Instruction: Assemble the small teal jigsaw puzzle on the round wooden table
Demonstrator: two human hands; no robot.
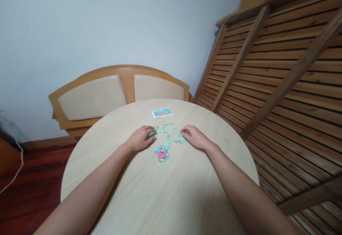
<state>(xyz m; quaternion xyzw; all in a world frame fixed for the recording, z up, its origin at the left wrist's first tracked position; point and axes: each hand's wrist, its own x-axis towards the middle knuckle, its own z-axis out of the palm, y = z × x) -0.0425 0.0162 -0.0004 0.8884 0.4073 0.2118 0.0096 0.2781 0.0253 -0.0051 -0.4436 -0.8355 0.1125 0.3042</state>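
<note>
A partly joined jigsaw puzzle (161, 153) with a pink starfish character lies on the table in front of me. Beyond it, loose puzzle pieces (168, 136), mostly turquoise, are scattered between my two hands. My left hand (142, 138) rests at the left side of the scatter, thumb and fingers apart, with turquoise pieces close to its fingertips. On the right side, my right hand (195, 137) has its thumb and forefinger brought together at a small piece, partly hidden by the fingertips.
A picture card (162, 113) showing cartoon characters lies farther back on the round wooden table (128, 199). Behind the table stands a padded headboard (93, 98) against the wall. A slatted wooden frame (267, 71) leans at the right. A white cable (21, 160) hangs at the left.
</note>
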